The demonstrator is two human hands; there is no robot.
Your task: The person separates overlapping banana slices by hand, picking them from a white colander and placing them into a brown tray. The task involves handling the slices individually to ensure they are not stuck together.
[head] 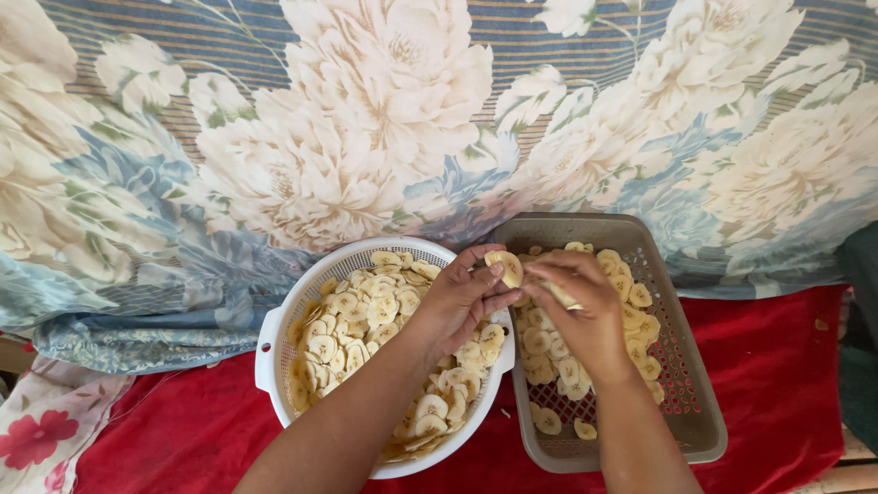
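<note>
Btwn baskets, hands (526,297) hold pale round banana slice (506,267).

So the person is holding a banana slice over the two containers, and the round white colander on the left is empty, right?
Not quite. In the head view the white colander is heaped with pale banana slices, not empty. The rest holds: the left hand pinches one slice beside the right hand, above the colander and the grey-brown basket.

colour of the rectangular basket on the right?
Grey-brown perforated plastic basket, partly filled with pale yellow banana slices. Shows in the head view.
</note>
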